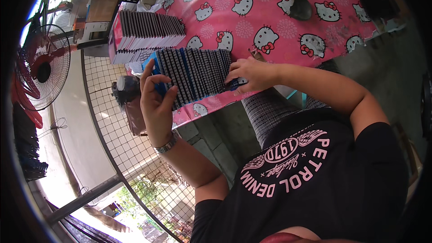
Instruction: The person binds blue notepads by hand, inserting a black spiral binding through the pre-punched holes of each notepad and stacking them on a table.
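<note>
Both hands bracket a row of spiral-bound notebooks on the pink cartoon-cat tablecloth: left hand half-open against the row's left end, right hand curled, pressing its right end. Behind the row, another notebook stack; beyond, a dark bowl.

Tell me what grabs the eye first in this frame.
The pink cat-print tablecloth fills the upper middle. On it lies a fanned row of dark, blue-edged booklets, with the left hand at its left end and the right hand pressing its right end. A second stack sits just behind, and a red fan stands at far left.
</note>
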### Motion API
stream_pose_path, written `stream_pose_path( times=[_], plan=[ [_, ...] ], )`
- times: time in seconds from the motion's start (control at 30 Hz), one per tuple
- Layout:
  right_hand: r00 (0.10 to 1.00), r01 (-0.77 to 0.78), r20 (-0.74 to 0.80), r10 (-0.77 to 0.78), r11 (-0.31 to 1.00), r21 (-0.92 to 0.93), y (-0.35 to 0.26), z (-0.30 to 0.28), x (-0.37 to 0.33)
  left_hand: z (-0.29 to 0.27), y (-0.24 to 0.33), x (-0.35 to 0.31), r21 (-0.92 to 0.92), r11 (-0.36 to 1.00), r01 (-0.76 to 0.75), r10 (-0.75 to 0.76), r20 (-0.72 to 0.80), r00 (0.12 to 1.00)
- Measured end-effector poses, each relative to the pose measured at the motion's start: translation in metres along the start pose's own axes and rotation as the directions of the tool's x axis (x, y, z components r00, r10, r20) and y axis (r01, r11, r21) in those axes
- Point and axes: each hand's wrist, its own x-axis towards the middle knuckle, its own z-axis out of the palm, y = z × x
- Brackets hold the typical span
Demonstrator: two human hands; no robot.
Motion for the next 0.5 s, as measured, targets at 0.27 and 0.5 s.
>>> stream_pose_path(
  times=[0.27,0.5],
  plan=[
    [0.872,-0.421,0.425,0.243,0.817,0.395,0.012,0.006,0.006,0.002,0.001,0.001,-0.033,0.999,0.005,-0.004,0.009,1.000],
    [0.998,0.011,0.065,-0.020,0.992,0.124,0.007,-0.002,0.002,-0.001,-0.001,0.000,-0.007,1.000,0.003,-0.003,0.007,1.000]
  ],
)
